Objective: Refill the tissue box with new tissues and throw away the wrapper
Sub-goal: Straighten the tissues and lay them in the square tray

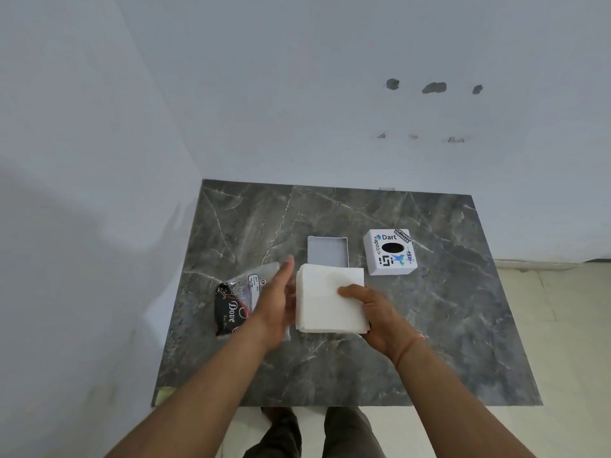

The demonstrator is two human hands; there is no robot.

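Behind left hand (pixel 274 302), wrapper (pixel 236 302) half hidden (print blurred), right hand (pixel 372 314) gripping tissues (pixel 325 294)

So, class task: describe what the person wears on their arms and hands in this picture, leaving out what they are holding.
Both forearms are bare, with no sleeves in view and no gloves. The right hand has a thin orange thread band round the wrist. The left hand shows no ring, watch or band.

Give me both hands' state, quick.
Left hand: open, flat against the tissue stack.
Right hand: closed on the stack.
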